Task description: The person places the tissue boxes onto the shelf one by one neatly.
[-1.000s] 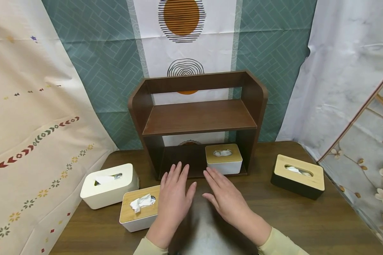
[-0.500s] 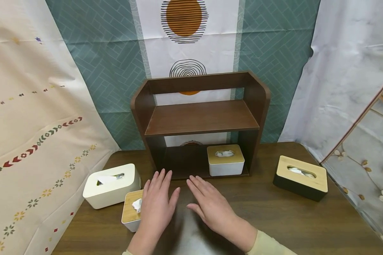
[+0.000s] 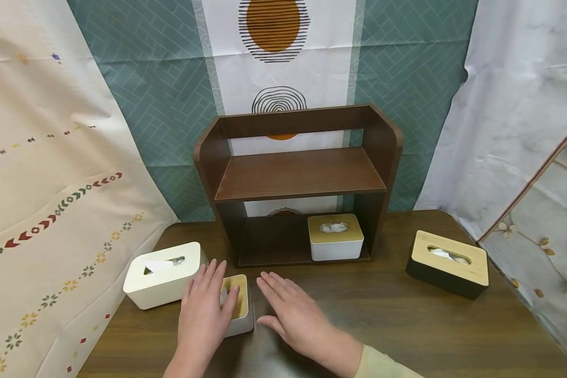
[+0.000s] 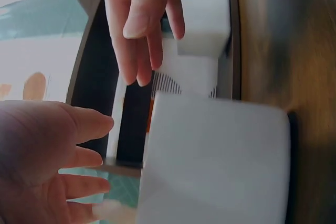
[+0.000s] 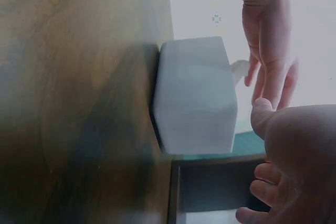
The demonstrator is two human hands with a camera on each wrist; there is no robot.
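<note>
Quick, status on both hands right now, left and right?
Left hand: open, over the nearest tissue box, holding nothing.
Right hand: open, right of that box in the head view, holding nothing.

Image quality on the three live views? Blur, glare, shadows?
Head: mostly crisp, shelf edges clear. Left wrist: hazy; the near white box looks pale with little surface detail, tabletop blurred at right. Right wrist: low contrast, background washed out at upper right, soft dark shadow on the tabletop beside the box.
</note>
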